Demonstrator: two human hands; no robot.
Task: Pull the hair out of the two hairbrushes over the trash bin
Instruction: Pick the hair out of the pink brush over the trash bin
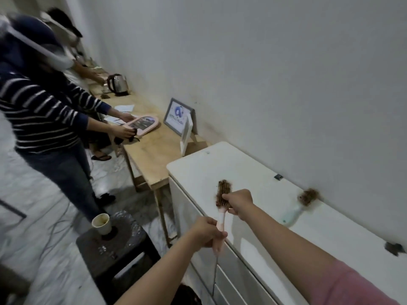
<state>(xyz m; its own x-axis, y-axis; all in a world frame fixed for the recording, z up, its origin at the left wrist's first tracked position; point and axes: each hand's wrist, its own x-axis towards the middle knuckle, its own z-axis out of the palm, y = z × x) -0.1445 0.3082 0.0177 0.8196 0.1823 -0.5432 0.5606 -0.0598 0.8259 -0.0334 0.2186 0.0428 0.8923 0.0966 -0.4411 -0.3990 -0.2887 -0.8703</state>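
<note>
My left hand (pixel 208 232) grips the handle of a pink hairbrush (pixel 222 194) whose head is matted with brown hair. It is held over the front edge of a white cabinet top (pixel 198 170). My right hand (pixel 239 202) pinches at the hair on the brush head. A second hairbrush (pixel 301 204), pale green with a clump of brown hair, lies on the cabinet top against the wall, to the right of my hands. A dark shape (pixel 187 293) at the bottom edge, below my left arm, may be the trash bin; I cannot tell.
A dark stool (pixel 123 249) with a paper cup (pixel 101 223) stands left of the cabinet. Beyond is a wooden table (pixel 152 155) with a framed picture (pixel 179 116) and a kettle (pixel 116 83). A person in a striped top (pixel 44 111) stands at the table handling a pink mirror (pixel 143 124).
</note>
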